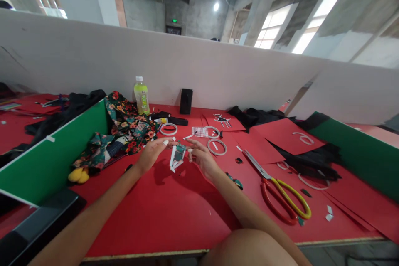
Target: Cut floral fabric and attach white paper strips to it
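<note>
Between my hands, raised a little over the red table, is a small dark green fabric piece (178,153) with white strips along its edges. My left hand (152,154) pinches its upper left corner with closed fingertips. At its right side my right hand (202,157) grips the edge between thumb and fingers. A shadow of the hands falls on the table (149,216) below. Rolls of white tape (217,147) lie just beyond my right hand, near a checkered sheet (200,132). Large scissors (274,187) with red and yellow handles lie to the right, blades slightly apart.
Floral fabric (131,126), a doll-like figure (115,147) and a drink bottle (141,96) stand or lie at left. A black box (186,101) stands by the white partition (187,66). Red sheets (289,135) and black cloth lie at right; green dividers (56,145) flank the table.
</note>
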Demonstrator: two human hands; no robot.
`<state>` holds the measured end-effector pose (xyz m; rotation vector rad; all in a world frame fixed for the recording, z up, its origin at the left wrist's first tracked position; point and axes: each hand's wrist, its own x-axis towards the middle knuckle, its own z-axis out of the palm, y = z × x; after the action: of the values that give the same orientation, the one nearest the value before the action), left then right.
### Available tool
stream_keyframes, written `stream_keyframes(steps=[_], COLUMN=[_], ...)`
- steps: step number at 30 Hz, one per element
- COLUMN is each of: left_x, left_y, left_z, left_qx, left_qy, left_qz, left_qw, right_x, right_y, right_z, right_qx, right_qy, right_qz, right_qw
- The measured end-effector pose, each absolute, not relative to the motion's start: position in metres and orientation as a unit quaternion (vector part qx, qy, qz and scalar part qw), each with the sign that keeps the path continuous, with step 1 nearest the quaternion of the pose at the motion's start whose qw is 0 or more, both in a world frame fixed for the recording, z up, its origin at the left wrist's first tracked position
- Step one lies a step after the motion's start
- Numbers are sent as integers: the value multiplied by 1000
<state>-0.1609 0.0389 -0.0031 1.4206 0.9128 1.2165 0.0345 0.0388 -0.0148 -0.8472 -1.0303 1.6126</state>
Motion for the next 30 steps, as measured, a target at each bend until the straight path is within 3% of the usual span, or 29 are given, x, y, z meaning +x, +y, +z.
stream_keyframes(steps=[6,15,30], left_x=[-161,-156,-153], left_y=[38,37,28], left_z=[-3,-8,-2], left_qx=[564,594,682], left_qy=[359,337,362], left_qz=[534,484,412], left_qw=[518,547,485], right_x=[34,29,30], right_y=[38,36,39], right_z=[-12,-16,-24], right_qx=[-353,-335,-334], right_qy=[-410,-411,-443], right_qz=[662,664,626], right_qw=[518,527,549])
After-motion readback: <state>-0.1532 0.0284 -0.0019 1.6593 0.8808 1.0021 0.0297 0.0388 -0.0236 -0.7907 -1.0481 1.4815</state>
